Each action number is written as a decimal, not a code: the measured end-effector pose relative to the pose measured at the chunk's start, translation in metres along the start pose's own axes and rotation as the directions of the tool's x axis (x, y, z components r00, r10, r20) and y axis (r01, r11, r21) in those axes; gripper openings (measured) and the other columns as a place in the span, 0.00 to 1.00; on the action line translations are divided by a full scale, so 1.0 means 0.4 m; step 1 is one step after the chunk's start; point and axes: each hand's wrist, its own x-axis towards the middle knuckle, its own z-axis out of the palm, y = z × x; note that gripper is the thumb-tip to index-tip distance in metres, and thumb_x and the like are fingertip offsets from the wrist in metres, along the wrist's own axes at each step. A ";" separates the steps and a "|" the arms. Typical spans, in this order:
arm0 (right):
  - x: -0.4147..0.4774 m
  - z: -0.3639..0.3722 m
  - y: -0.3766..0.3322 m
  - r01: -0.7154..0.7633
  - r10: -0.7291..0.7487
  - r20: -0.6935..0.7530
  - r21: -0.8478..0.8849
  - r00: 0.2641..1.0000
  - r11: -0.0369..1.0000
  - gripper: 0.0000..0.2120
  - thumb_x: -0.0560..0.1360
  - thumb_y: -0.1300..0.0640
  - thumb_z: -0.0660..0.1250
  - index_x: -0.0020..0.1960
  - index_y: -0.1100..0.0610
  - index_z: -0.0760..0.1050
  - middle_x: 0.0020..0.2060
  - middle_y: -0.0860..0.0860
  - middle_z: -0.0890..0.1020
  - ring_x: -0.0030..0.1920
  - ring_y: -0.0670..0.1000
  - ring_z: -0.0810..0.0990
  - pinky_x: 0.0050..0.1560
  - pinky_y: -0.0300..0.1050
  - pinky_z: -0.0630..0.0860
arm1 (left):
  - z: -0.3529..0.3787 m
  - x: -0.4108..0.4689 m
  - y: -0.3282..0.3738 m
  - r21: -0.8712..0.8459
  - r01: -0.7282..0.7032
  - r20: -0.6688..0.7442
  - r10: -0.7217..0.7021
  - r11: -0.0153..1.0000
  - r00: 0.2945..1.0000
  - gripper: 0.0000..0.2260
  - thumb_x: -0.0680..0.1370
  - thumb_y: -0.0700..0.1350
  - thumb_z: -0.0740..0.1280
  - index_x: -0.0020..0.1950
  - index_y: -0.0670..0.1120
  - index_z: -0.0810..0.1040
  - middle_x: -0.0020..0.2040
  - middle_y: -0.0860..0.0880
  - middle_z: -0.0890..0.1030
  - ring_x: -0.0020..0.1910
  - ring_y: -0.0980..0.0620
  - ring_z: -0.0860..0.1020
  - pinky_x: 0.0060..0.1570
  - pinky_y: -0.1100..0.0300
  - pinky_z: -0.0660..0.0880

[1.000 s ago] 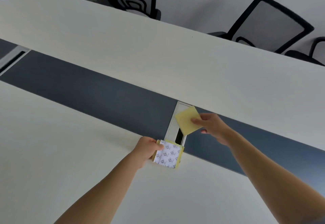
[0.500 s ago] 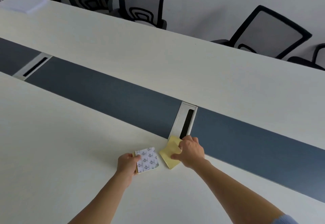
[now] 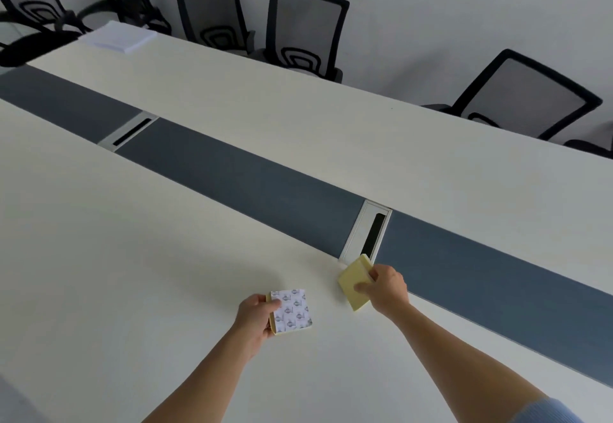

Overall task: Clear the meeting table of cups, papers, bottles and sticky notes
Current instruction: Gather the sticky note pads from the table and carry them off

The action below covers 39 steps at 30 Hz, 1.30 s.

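Note:
My left hand (image 3: 255, 318) grips a pad of yellow sticky notes (image 3: 293, 311) with a patterned white backing facing up, just above the white table (image 3: 132, 273). To its right, my right hand (image 3: 386, 288) pinches loose yellow sticky notes (image 3: 353, 285) by their right edge, with thumb on top. These notes lie at the near end of a cable slot (image 3: 368, 231) in the table's blue-grey centre strip (image 3: 248, 180). A stack of white papers (image 3: 117, 37) rests at the far left corner of the table.
A second cable slot (image 3: 127, 132) sits in the strip farther left. Several black mesh office chairs (image 3: 305, 29) line the far side of the table against a white wall.
My right hand brought the loose yellow notes down from above the cable slot to the table surface. My left hand lowered the pad and shifted left. The view pulled back, revealing the paper stack.

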 end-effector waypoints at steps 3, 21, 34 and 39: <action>-0.057 -0.016 0.006 -0.052 0.029 0.094 0.257 0.995 0.965 0.08 0.68 0.59 0.75 0.44 0.60 0.77 0.41 0.54 0.80 0.37 0.51 0.75 0.35 0.44 0.72 | -0.022 -0.039 -0.011 -0.032 -0.019 0.007 0.019 0.999 1.000 0.10 0.77 0.32 0.64 0.58 0.38 0.73 0.55 0.36 0.81 0.53 0.36 0.80 0.45 0.49 0.79; -0.628 -0.132 -0.115 0.438 -0.539 0.428 0.318 0.725 0.841 0.09 0.72 0.61 0.73 0.51 0.58 0.79 0.45 0.52 0.82 0.47 0.54 0.80 0.45 0.45 0.79 | -0.199 -0.536 -0.121 -0.075 -0.302 0.372 0.308 0.950 0.876 0.07 0.82 0.45 0.59 0.52 0.45 0.75 0.45 0.42 0.82 0.42 0.45 0.81 0.39 0.55 0.76; -0.933 0.153 -0.432 0.684 -0.679 0.547 0.242 0.489 0.688 0.08 0.75 0.59 0.69 0.52 0.61 0.79 0.43 0.51 0.82 0.44 0.51 0.79 0.47 0.48 0.77 | -0.629 -0.695 -0.221 -0.438 -0.300 0.118 0.385 0.847 0.915 0.17 0.82 0.47 0.58 0.59 0.38 0.79 0.53 0.37 0.83 0.52 0.37 0.81 0.55 0.41 0.77; -1.016 0.377 -0.647 0.689 -0.672 0.609 0.267 0.422 0.674 0.10 0.76 0.54 0.68 0.51 0.61 0.80 0.46 0.53 0.82 0.49 0.52 0.80 0.56 0.54 0.79 | -0.900 -0.681 -0.193 -0.555 -0.307 0.044 0.396 0.773 0.917 0.19 0.83 0.53 0.56 0.59 0.41 0.78 0.50 0.39 0.85 0.53 0.38 0.81 0.60 0.40 0.73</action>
